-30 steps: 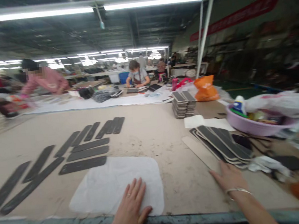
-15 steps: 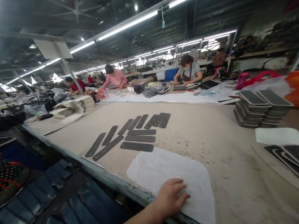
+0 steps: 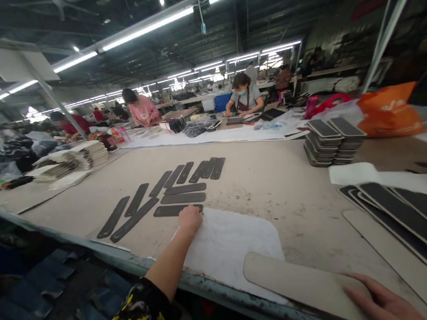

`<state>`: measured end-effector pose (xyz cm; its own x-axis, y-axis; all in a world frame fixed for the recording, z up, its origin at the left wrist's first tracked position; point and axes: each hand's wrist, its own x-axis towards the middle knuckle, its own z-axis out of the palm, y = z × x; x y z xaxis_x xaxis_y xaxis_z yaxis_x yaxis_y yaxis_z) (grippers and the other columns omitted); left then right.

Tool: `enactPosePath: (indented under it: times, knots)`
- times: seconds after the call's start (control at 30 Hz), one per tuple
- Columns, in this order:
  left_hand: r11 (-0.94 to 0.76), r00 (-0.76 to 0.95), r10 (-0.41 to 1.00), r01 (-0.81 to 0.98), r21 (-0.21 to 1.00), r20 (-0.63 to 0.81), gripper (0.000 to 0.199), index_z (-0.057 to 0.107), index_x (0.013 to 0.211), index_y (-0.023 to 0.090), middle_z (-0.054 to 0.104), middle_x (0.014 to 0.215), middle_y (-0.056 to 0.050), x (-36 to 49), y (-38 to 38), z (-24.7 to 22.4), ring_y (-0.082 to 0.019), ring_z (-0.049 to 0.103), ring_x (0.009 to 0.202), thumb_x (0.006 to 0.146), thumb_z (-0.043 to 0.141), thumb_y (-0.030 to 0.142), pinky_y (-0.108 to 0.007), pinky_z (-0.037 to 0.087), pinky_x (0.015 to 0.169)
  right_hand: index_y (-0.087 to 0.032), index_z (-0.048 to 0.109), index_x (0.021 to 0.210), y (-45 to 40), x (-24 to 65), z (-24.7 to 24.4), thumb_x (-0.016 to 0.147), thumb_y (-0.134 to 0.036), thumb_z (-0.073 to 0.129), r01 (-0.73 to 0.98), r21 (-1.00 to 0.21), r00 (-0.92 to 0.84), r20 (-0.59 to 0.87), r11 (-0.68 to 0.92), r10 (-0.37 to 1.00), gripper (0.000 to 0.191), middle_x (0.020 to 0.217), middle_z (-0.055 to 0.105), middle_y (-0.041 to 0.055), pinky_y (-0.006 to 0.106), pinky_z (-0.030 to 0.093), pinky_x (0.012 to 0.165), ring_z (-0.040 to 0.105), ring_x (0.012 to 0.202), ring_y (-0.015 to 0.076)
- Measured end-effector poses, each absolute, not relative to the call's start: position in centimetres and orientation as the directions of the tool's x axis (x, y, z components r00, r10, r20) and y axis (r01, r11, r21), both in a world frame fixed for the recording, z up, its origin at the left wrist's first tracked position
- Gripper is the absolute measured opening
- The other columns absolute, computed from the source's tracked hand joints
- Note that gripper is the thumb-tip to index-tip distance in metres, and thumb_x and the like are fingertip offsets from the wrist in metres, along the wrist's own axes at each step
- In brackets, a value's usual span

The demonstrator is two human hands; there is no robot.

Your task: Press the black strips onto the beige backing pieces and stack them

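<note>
My left hand (image 3: 191, 218) reaches over the table, its fingers closed at the right end of the nearest dark strip (image 3: 167, 211); the fingertips are partly hidden. Several more dark rounded strips (image 3: 139, 199) lie spread beyond and to the left. Under my left forearm is a white sheet (image 3: 232, 235) with rounded corners. At the lower right, my right hand (image 3: 382, 297) grips a long beige panel (image 3: 298, 279) with a rounded end. That panel's far end overlaps the white sheet.
Dark panels with pale edges (image 3: 411, 219) lie fanned at the right, with stacked panels (image 3: 331, 140) behind them. An orange bag (image 3: 389, 112) stands beyond. Pale stacked pieces (image 3: 77, 158) sit at the far left. Co-workers (image 3: 244, 96) work across the table. Dark blue pieces (image 3: 32, 301) lie below the table edge.
My left hand has moved from the white sheet forward to the nearest dark strip. My right hand has come in from the lower right with the beige panel. The view has turned right.
</note>
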<state>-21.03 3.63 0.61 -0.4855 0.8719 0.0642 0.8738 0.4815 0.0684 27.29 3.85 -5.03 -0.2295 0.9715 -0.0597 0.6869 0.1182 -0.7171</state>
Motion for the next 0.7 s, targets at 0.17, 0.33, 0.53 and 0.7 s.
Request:
enactPosePath:
  times: [0.17,0.33,0.53,0.7]
  knots:
    - [0.469,-0.466,0.882,0.883,-0.025,0.074,0.025,0.068,0.077,0.015,0.063,0.092,-0.012,-20.6,3.8,0.5,-0.022,0.059,0.088,0.081,0.045,0.025,-0.033,0.041,0.078,-0.030,0.063,0.105,2.7,25.3,-6.2,0.069,-0.062,0.048,0.758,-0.644,-0.105,0.036,0.104,0.994,0.050,0.104,0.066,0.0034,0.043,0.050,0.084,0.062,0.093,0.0273]
    - [0.428,-0.413,0.896,0.901,-0.070,0.163,0.028,0.066,0.079,0.016,0.063,0.089,-0.010,-19.8,2.7,2.1,-0.021,0.059,0.084,0.083,0.041,0.027,-0.030,0.041,0.074,-0.021,0.059,0.110,2.6,23.6,-7.6,0.078,-0.051,0.043,0.767,-0.588,-0.150,0.224,0.256,0.963,0.047,0.109,0.063,0.0074,0.041,0.047,0.090,0.059,0.100,0.0242]
    - [0.204,-0.227,0.865,0.974,0.101,0.447,0.025,0.066,0.079,0.019,0.065,0.078,-0.003,-16.7,-0.5,6.5,-0.015,0.059,0.074,0.083,0.045,0.032,-0.023,0.041,0.070,-0.014,0.055,0.115,2.8,21.7,-7.6,0.082,-0.038,0.045,0.786,-0.512,-0.167,0.364,0.346,0.917,0.042,0.113,0.056,0.0123,0.040,0.040,0.097,0.050,0.106,0.0238]
    - [-0.088,-0.238,0.774,0.878,0.471,0.587,0.016,0.067,0.080,0.019,0.067,0.076,0.000,-11.6,-3.7,10.6,-0.014,0.059,0.067,0.074,0.061,0.032,-0.022,0.045,0.066,-0.012,0.058,0.111,3.3,20.3,-6.3,0.082,-0.025,0.041,0.769,-0.561,-0.093,0.374,0.305,0.923,0.036,0.109,0.053,0.0139,0.037,0.040,0.096,0.048,0.104,0.0226]
